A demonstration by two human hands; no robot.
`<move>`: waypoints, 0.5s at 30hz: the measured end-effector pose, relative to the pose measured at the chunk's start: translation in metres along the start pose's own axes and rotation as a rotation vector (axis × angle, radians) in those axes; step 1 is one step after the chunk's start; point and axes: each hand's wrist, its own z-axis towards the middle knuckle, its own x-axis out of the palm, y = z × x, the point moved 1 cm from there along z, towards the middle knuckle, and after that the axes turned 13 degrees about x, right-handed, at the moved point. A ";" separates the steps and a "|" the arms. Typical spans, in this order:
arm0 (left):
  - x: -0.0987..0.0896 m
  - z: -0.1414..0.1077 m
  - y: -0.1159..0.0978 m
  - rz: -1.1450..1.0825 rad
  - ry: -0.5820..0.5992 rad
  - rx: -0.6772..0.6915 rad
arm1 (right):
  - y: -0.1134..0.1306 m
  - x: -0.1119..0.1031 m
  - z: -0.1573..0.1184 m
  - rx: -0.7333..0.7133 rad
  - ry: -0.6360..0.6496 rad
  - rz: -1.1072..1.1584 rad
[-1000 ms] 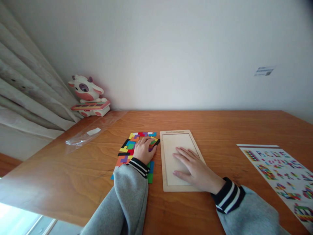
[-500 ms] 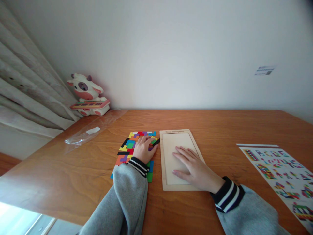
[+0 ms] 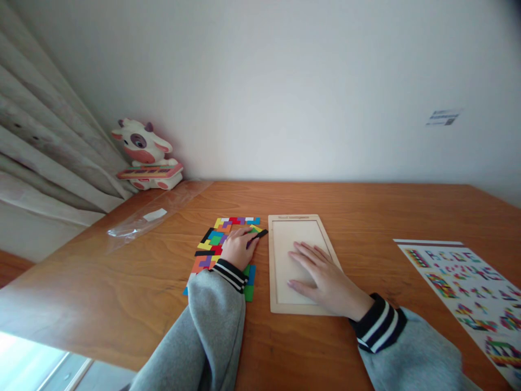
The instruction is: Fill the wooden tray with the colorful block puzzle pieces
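As left hand (image 3: 238, 248) holds black bar (image 3: 262, 234) | long axis slants toward tray (image 3: 281, 266)

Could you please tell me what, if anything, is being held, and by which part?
The left hand seems to pinch the black piece by its end away from the tray, though contact is partly hidden. The right hand holds nothing.

Faint lettering on a wooden tray
The top border of the wooden tray (image 3: 293, 218) carried small brown words that seemed to read "Wood Intelligence", though blurred. On the printed sheet (image 3: 468, 293), a row of colourful block-shaped characters included what looked like a "C" and an "E"; the others were unclear. The wall label (image 3: 444, 117) bore lines of print and a square code, too small to read.
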 end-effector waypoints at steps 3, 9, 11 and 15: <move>-0.001 0.000 0.000 -0.006 -0.017 -0.005 | 0.000 0.000 0.000 0.002 -0.016 0.002; -0.001 0.002 -0.001 -0.032 -0.058 -0.012 | -0.001 0.001 -0.001 -0.003 -0.024 -0.004; -0.001 0.003 -0.002 -0.039 -0.080 -0.019 | -0.002 0.001 -0.001 -0.006 -0.024 -0.006; -0.004 0.007 -0.007 -0.079 -0.166 0.011 | 0.001 0.002 -0.001 -0.009 -0.031 0.008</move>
